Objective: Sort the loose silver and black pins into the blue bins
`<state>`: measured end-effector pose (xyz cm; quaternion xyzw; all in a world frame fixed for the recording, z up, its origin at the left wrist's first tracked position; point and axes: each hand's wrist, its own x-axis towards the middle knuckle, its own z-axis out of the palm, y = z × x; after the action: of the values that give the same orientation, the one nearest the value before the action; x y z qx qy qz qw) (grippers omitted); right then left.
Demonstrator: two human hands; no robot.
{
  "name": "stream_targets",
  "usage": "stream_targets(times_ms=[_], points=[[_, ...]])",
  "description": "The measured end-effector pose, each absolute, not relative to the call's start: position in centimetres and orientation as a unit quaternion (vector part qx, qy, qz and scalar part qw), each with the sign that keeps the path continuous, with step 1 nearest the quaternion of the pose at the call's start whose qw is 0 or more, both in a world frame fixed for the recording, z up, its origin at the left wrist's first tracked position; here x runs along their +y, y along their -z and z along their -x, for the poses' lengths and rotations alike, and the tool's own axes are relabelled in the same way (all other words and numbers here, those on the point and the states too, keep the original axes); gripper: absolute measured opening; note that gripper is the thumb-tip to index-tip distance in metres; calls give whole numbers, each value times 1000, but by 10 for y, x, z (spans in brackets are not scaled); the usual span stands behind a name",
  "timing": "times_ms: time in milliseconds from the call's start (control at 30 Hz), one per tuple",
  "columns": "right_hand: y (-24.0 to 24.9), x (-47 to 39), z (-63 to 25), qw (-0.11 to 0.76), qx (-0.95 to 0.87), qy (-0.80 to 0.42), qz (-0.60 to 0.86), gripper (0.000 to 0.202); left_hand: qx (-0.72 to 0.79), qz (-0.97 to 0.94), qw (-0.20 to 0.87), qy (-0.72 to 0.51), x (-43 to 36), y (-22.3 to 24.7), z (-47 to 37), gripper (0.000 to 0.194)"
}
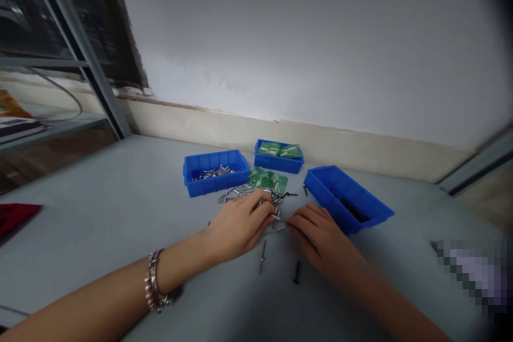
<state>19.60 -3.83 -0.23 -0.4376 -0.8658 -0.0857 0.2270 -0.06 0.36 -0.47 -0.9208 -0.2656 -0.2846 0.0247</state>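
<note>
My left hand [240, 224], with a bracelet at the wrist, pinches a silver pin that looks like a blind rivet [276, 217]. The fingers of my right hand [318, 232] are closed at the thin end of the same rivet, their tips partly hidden. Under and behind the left fingers lies a loose pile of silver rivets [240, 191]. Closer to me, a single silver rivet [262, 257] lies on the table, with a black screw [297, 272] to its right.
Behind the hands stand a blue bin of silver rivets [216, 186], a blue bin with green packets [276, 163] and, to the right, a blue bin of black screws [352, 181]. Another green packet [266, 178] lies between them. Red cloth [18, 217] is at far left.
</note>
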Motion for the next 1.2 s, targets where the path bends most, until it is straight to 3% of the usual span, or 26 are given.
stream_targets(times_ms=[267,433,533,633,867,1200], points=[[-1,-35,-207,272,-829,91,480,22,-276,926,27,257,12,-3,8,25],[-5,-20,-242,264,-700,192,635,25,-437,824,126,339,41,-22,34,25],[-4,-14,-261,256,-631,133,720,30,-530,768,171,318,54,-25,45,27],[3,-11,-268,208,-621,76,752,31,-571,751,192,270,59,-22,49,31],[2,-15,-260,84,-667,106,733,18,-624,737,187,181,63,-14,47,34],[-14,-23,-259,1,-685,98,722,11,-623,723,198,222,64,-18,49,32]])
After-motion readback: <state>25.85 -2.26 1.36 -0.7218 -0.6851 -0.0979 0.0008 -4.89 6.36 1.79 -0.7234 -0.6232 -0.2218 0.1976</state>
